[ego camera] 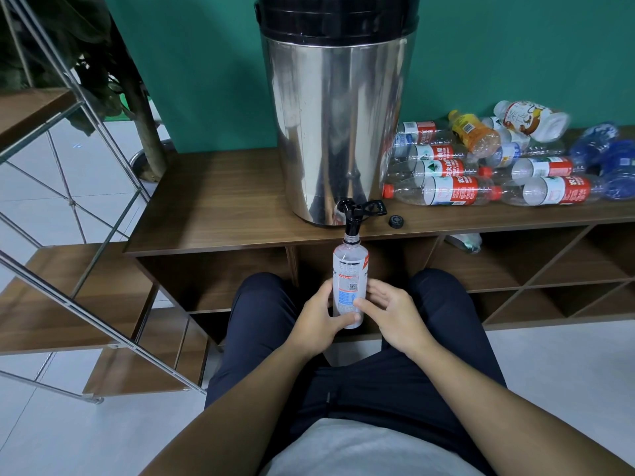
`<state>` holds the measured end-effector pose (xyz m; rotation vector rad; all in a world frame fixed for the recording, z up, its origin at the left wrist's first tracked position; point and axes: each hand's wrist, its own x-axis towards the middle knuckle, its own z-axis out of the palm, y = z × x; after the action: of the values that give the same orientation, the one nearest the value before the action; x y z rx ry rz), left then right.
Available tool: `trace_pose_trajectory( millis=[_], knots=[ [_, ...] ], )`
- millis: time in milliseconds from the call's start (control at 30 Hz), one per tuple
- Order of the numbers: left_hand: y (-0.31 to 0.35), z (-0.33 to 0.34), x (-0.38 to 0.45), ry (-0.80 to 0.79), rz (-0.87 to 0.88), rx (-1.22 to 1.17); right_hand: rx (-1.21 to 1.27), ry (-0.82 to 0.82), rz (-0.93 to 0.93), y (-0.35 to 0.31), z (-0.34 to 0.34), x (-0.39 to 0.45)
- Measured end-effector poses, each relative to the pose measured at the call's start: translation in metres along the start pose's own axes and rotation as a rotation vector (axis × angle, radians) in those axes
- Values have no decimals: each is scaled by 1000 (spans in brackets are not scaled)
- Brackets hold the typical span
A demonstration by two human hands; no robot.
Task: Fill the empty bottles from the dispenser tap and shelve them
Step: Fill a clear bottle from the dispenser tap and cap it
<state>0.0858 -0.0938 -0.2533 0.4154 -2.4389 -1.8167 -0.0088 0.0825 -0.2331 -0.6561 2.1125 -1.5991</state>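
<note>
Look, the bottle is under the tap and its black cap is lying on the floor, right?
Not quite. The bottle is under the tap, with both hands on it, but the black cap is lying on the wooden cabinet top, just right of the tap, not on the floor. The head view shows it.

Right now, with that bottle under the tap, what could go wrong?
The bottle hangs off the counter edge, held only by the left hand; a slip could spill water on the lap. Its narrow mouth barely meets the tap, so water may miss. The loose cap could roll off.
</note>
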Motion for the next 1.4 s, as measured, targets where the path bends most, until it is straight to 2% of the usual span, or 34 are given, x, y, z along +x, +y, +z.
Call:
trace_pose_trajectory(
  millis=[1400],
  knots=[
    [2,-1,-3,5,5,1,45,-15,-7,1,1,0]
  ],
)
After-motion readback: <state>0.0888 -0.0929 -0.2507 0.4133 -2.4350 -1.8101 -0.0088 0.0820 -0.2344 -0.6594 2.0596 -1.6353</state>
